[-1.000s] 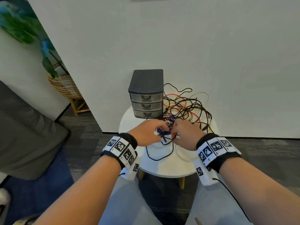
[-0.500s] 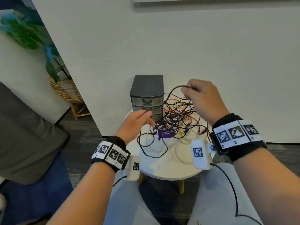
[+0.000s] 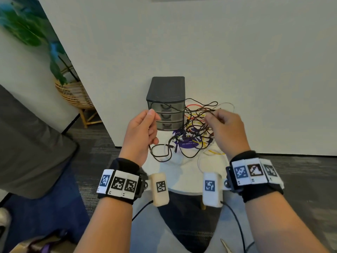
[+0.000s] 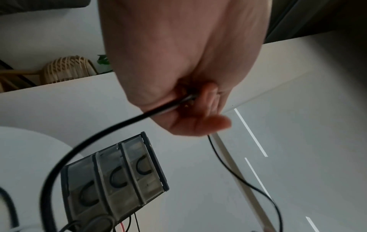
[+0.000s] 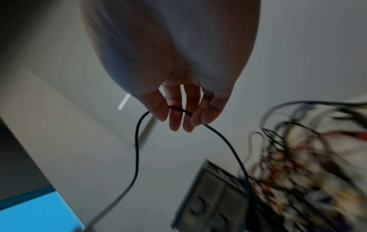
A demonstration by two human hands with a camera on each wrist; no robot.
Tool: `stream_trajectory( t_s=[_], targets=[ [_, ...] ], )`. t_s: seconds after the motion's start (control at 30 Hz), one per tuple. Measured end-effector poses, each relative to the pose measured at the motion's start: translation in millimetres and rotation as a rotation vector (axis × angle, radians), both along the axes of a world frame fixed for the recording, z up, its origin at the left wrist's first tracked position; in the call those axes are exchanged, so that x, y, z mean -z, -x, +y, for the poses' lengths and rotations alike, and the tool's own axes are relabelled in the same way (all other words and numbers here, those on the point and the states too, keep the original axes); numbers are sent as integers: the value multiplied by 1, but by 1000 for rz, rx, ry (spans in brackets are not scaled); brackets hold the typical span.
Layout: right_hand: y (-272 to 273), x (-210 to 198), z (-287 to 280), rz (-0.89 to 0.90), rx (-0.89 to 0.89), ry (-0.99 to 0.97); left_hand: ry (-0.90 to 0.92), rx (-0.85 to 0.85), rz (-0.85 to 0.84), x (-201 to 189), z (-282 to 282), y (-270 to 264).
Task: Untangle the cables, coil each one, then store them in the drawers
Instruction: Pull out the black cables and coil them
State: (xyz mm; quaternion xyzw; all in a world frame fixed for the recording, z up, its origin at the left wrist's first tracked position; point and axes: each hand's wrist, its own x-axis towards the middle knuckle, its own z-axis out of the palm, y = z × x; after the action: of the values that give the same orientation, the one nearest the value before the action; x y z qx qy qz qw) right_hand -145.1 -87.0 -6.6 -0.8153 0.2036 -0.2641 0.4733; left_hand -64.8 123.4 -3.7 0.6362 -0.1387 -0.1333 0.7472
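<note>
We are still untangling: both hands, left and right, pinch one black cable (drawers shut behind) above the tabletop tangle, so next we draw it free.

A plain white wall stands behind a small round white table on grey patterned carpet, with a leafy green plant in a wicker stand to the table's left and a dark blue rug nearer.
</note>
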Motion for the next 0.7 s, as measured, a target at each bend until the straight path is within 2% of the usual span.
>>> stream_trajectory(
  t_s=[0.17,0.23,0.4,0.57,0.63,0.7],
  targets=[
    [11,37,4,193,-127,161,23,68,37,-2,2,6],
    [13,47,1,222,-110,157,28,95,15,-9,5,6],
    [17,36,-17,-24,144,82,101,120,-182,-28,22,-4],
    [20,7,-26,-189,177,71,190,78,-196,-22,25,-6],
    [20,-1,-27,-201,178,77,189,69,-212,-20,23,-4],
    [19,-4,-30,-120,160,92,143,51,-256,-23,18,-2]
  ],
)
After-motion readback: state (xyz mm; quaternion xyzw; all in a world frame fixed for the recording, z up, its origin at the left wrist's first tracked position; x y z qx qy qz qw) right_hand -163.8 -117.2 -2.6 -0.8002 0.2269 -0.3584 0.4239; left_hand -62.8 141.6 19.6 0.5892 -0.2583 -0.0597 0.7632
